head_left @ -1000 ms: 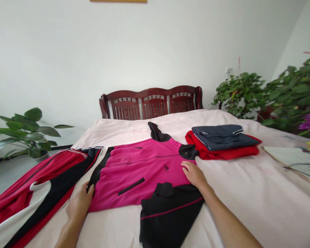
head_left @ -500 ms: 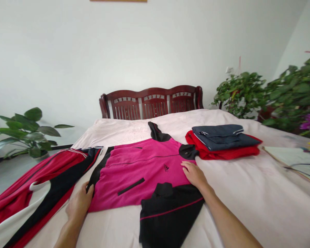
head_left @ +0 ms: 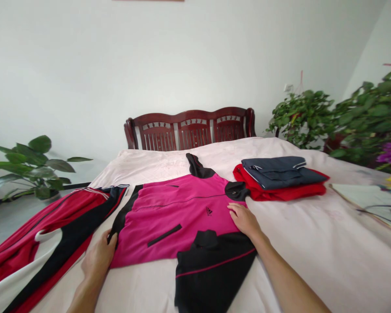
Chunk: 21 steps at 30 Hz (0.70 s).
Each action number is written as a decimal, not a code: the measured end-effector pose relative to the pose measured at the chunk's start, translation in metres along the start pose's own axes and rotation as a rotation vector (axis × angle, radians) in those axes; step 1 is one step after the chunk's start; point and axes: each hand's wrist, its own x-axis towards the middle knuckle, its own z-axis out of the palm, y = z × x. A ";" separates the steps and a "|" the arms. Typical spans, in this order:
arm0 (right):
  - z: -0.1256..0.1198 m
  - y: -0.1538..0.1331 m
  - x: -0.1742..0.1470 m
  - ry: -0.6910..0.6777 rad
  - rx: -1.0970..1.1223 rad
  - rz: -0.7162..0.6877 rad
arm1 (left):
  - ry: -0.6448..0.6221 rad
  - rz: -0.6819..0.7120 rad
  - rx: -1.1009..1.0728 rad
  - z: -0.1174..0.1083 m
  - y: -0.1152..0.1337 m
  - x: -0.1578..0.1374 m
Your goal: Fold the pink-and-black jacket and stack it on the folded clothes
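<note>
A magenta and black zip jacket (head_left: 179, 217) lies spread on the bed, front up, its collar to the right and its hem to the left. One black sleeve (head_left: 215, 274) is folded down towards me; the other points to the far side. At the near corner of the black hem, my left hand (head_left: 101, 254) is closed on the fabric. My right hand (head_left: 244, 219) rests at the near shoulder beside the chest logo, its fingers bent in and pressed on the cloth. Red, white and black track clothing (head_left: 48, 234) lies left of the jacket.
Folded red and dark blue clothes (head_left: 283, 176) are stacked right of the collar. Papers with a dark cord (head_left: 374, 208) lie at the right edge. Beyond the pale bedsheet (head_left: 313, 248) stands a carved wooden headboard (head_left: 192, 130). Potted plants (head_left: 35, 167) flank the bed.
Both hands keep their places on the jacket, and the clothes lie as before. Only the view has shifted very slightly.
</note>
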 end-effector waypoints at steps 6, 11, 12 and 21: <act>-0.001 -0.001 -0.001 -0.001 -0.006 0.005 | 0.003 -0.010 -0.008 -0.002 0.003 -0.002; -0.002 -0.001 -0.001 -0.001 -0.002 0.006 | 0.046 0.004 -0.036 0.000 0.001 -0.003; -0.001 -0.001 -0.001 -0.002 -0.001 0.005 | 0.051 0.011 -0.044 0.001 0.001 -0.002; -0.002 -0.001 -0.001 -0.006 0.002 0.014 | 0.040 0.001 -0.076 0.000 0.002 -0.003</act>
